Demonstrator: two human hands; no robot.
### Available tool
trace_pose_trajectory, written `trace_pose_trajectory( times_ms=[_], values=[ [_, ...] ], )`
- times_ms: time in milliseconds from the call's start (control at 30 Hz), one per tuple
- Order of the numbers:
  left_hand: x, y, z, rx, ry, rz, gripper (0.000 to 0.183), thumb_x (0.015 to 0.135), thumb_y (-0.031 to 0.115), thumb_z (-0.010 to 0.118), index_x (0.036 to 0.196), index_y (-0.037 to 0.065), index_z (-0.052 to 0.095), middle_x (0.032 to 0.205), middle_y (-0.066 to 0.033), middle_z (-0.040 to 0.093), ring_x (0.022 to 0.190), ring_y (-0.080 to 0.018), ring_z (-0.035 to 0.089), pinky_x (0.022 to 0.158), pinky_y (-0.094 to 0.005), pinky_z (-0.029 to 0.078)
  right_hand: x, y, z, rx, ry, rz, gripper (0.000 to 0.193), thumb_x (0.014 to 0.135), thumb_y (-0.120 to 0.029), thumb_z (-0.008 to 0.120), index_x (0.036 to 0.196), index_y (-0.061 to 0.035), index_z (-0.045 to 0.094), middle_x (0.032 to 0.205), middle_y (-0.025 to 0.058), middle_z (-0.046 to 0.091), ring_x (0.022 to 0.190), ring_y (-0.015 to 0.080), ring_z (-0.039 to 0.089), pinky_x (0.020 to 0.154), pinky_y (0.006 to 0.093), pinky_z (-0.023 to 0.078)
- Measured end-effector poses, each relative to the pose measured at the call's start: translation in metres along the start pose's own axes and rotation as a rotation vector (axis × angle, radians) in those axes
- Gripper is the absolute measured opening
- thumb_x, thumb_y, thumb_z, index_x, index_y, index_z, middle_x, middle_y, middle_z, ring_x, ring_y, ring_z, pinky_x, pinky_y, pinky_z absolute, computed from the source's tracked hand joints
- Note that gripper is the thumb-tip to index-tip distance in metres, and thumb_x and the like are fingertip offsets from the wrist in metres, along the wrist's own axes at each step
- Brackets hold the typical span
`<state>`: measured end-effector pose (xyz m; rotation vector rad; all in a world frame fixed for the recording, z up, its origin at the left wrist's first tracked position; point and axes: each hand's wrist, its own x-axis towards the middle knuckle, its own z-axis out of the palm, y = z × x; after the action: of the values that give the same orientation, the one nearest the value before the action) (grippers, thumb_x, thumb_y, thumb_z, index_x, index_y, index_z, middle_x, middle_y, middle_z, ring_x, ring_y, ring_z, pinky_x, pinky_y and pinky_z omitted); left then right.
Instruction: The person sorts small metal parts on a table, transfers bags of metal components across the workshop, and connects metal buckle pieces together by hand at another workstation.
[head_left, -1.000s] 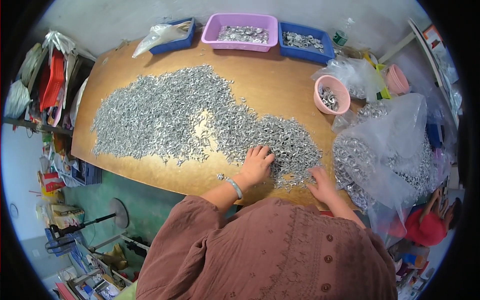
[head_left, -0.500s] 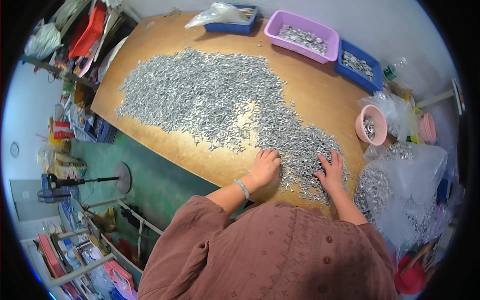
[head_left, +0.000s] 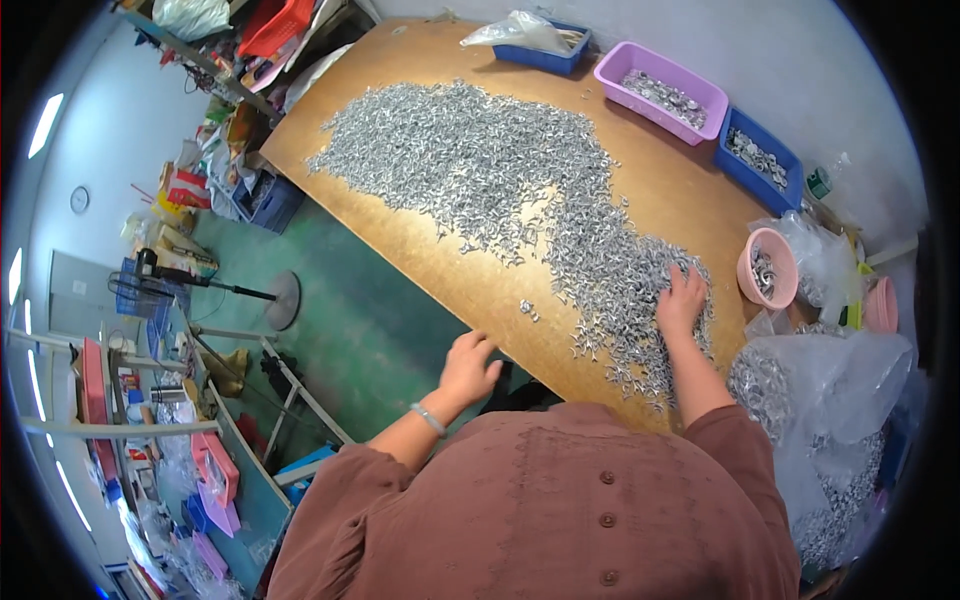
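Note:
Small silvery metal pieces [head_left: 470, 150], each forked in shape, lie in a wide heap on the wooden table [head_left: 400, 235]. The heap narrows toward the right and comes nearer to me. On that near right part rests my right hand [head_left: 682, 303], its fingers spread over the pieces. My left hand [head_left: 468, 370], with a pale bangle on its wrist, is at the table's near edge, away from the heap. Its fingers are loosely bent, the thumb stands apart, and I see nothing held. A small cluster of pieces [head_left: 529, 310] lies alone on the wood between the left hand and the heap.
Along the back stand a blue tray [head_left: 540, 58] with a plastic bag, a purple basin [head_left: 665, 125] and another blue tray [head_left: 758, 190], both holding metal parts. At right are a pink bowl [head_left: 745, 280] and a clear bag of pieces [head_left: 850, 380]. A fan [head_left: 283, 300] stands left.
My left hand has drawn back left from the pieces to the table edge. The right hand stays on the heap, its fingers shifted. The whole view has turned, so the table appears farther right.

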<state>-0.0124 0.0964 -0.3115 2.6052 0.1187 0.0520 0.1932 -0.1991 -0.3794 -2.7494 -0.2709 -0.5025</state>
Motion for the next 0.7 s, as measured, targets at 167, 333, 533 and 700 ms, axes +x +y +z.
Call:
trace_pose_trajectory(
  times_ms=[167, 333, 533, 700],
  values=[
    [-0.069, -0.016, -0.009, 0.006, 0.054, -0.214, 0.025, 0.066, 0.015, 0.064, 0.087, 0.002, 0.059, 0.101, -0.0164, 0.053, 0.095, -0.0325, 0.049, 0.083, -0.0380, 0.040, 0.006, -0.051, 0.005, 0.077, -0.179, -0.013, 0.029, 0.069, -0.014, 0.057, 0.098, -0.0195, 0.058, 0.123, 0.0101, 0.040, 0.115, 0.0351, 0.032, 0.086, 0.0541, 0.031],
    [-0.079, -0.022, -0.002, -0.051, -0.025, -0.258, 0.025, 0.066, 0.016, 0.064, 0.086, 0.002, 0.059, 0.101, -0.0157, 0.053, 0.094, -0.0317, 0.050, 0.081, -0.0369, 0.041, -0.005, -0.055, 0.002, 0.159, -0.172, -0.234, 0.026, 0.072, -0.015, 0.057, 0.098, -0.0156, 0.057, 0.108, 0.0049, 0.048, 0.115, 0.0326, 0.030, 0.089, 0.0520, 0.025],
    [-0.002, -0.003, 0.006, 0.019, -0.117, 0.052, 0.036, 0.067, 0.012, 0.062, 0.101, 0.003, 0.053, 0.108, -0.0175, 0.048, 0.099, -0.0341, 0.045, 0.084, -0.0385, 0.038, -0.015, -0.045, -0.031, 0.095, -0.311, -0.382, 0.024, 0.073, -0.019, 0.057, 0.096, -0.0143, 0.056, 0.104, 0.0057, 0.048, 0.114, 0.0325, 0.032, 0.091, 0.0460, 0.028],
    [0.099, 0.033, 0.030, 0.101, -0.237, 0.396, 0.050, 0.068, 0.015, 0.063, 0.115, 0.010, 0.046, 0.119, -0.0170, 0.042, 0.107, -0.0353, 0.041, 0.089, -0.0409, 0.035, -0.027, -0.027, -0.045, 0.021, -0.438, -0.259, 0.019, 0.073, -0.018, 0.056, 0.090, -0.0122, 0.057, 0.101, 0.0087, 0.049, 0.109, 0.0300, 0.037, 0.087, 0.0422, 0.034]
  ],
)
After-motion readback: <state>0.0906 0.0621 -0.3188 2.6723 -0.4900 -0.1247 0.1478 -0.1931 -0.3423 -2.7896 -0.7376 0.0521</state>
